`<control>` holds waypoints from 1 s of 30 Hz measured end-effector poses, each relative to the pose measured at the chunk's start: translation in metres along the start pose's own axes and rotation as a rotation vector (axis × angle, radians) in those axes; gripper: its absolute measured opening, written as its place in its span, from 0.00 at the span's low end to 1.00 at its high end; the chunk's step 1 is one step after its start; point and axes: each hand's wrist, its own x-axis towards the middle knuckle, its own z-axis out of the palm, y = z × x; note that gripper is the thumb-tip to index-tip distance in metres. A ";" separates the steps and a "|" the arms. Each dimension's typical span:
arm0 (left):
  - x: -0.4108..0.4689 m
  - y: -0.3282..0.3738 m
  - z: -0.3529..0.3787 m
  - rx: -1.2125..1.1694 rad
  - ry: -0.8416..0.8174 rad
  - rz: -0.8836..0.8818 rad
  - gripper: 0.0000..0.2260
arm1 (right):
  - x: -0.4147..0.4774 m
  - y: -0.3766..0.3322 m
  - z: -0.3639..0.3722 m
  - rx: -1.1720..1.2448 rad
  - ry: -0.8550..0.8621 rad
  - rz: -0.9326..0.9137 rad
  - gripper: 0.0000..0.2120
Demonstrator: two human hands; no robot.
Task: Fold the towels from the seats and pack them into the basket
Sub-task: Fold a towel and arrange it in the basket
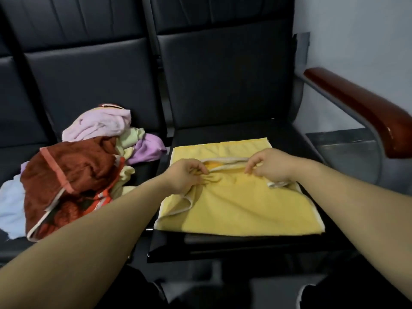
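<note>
The towel spread before you is a plain yellow towel (234, 210) with off-white edging, and a deeper orange patch shows under its turned-over edge. A few thin dark lines mark the cloth near its middle, and it is unclear if they are stitching or creases. In the heap on your left, the largest piece is a rust-brown towel (73, 166) with a salmon-pink band, off-white trim and an orange-red stripe lower down. Around it lie a pale pink towel (100, 126), a light green towel (131, 137), a lilac towel (148, 149), a pale yellow towel (127, 172) and a light blue towel (11, 204), all plain. The seats (223, 85) are black, the armrest (356, 108) a glossy reddish brown, the wall (356, 41) pale bluish white.
</note>
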 end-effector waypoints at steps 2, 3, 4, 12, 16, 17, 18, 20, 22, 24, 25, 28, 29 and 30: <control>0.008 -0.001 -0.008 -0.073 -0.062 -0.018 0.06 | 0.009 0.002 -0.007 0.058 0.010 0.002 0.12; 0.013 -0.004 -0.014 -0.095 -0.074 -0.006 0.07 | 0.013 0.004 -0.012 0.085 0.017 -0.001 0.12; 0.018 -0.007 -0.018 -0.090 -0.061 0.013 0.07 | 0.017 0.005 -0.015 0.106 0.025 -0.003 0.12; 0.030 -0.022 -0.035 -0.138 -0.413 -0.166 0.08 | 0.037 0.008 -0.024 0.026 -0.310 0.116 0.10; 0.011 -0.031 -0.044 -0.353 -0.635 -0.168 0.11 | 0.031 0.014 -0.036 0.225 -0.514 0.175 0.12; 0.010 -0.033 -0.045 -0.386 -0.607 -0.141 0.11 | 0.031 0.015 -0.038 0.286 -0.479 0.174 0.12; 0.011 -0.034 -0.046 -0.418 -0.551 -0.109 0.11 | 0.032 0.017 -0.039 0.340 -0.436 0.171 0.12; 0.017 -0.038 -0.047 -0.487 -0.408 -0.073 0.10 | 0.036 0.017 -0.039 0.399 -0.360 0.152 0.12; 0.022 -0.041 -0.046 -0.518 -0.292 -0.074 0.09 | 0.039 0.016 -0.037 0.390 -0.286 0.131 0.12; 0.025 -0.043 -0.045 -0.473 -0.187 -0.065 0.09 | 0.043 0.016 -0.033 0.368 -0.211 0.107 0.12; 0.027 -0.044 -0.044 -0.460 -0.148 -0.060 0.09 | 0.044 0.016 -0.031 0.365 -0.183 0.099 0.13; 0.030 -0.044 -0.043 -0.460 -0.060 -0.098 0.11 | 0.048 0.013 -0.025 0.398 -0.096 0.074 0.10; 0.032 -0.046 -0.043 -0.451 -0.033 -0.129 0.11 | 0.049 0.012 -0.023 0.411 -0.063 0.067 0.08; 0.034 -0.047 -0.043 -0.434 -0.005 -0.156 0.11 | 0.050 0.011 -0.021 0.417 -0.030 0.060 0.06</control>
